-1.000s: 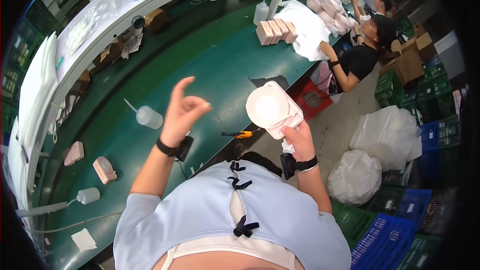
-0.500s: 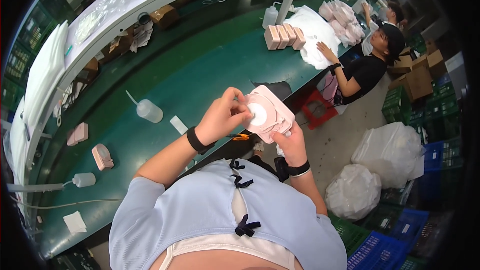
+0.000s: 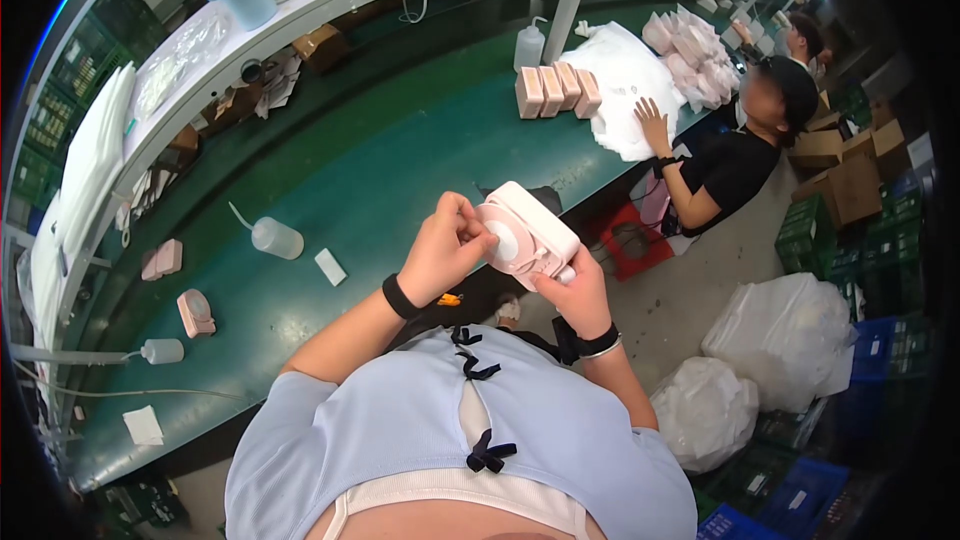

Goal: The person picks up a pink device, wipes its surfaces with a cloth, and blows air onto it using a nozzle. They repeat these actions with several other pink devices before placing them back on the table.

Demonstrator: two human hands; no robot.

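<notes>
My right hand (image 3: 580, 292) grips a pale pink device with rounded corners (image 3: 543, 220) from its lower right side, above the bench's near edge. The device is tilted, so its thick side shows next to a round pink pad with a white centre (image 3: 506, 244). At the pad's left edge, my left hand (image 3: 446, 245) has its thumb and fingers pinched together. Whatever lies between those fingertips, if anything, is hidden. Just below my left hand is a small orange object (image 3: 450, 300), partly out of sight.
On the green bench (image 3: 400, 160) are a squeeze bottle (image 3: 277, 238), a white block (image 3: 330, 267), another pink device (image 3: 196, 312) and a second bottle (image 3: 163, 351). Several pink units (image 3: 556, 92) stand at the far right by a white cloth (image 3: 628, 80), where a co-worker's hand (image 3: 653, 124) rests.
The pink device has tipped over, showing more of its thick side. My left fingertips have moved from over the white centre toward the pad's left edge. The whole view has shifted slightly.
</notes>
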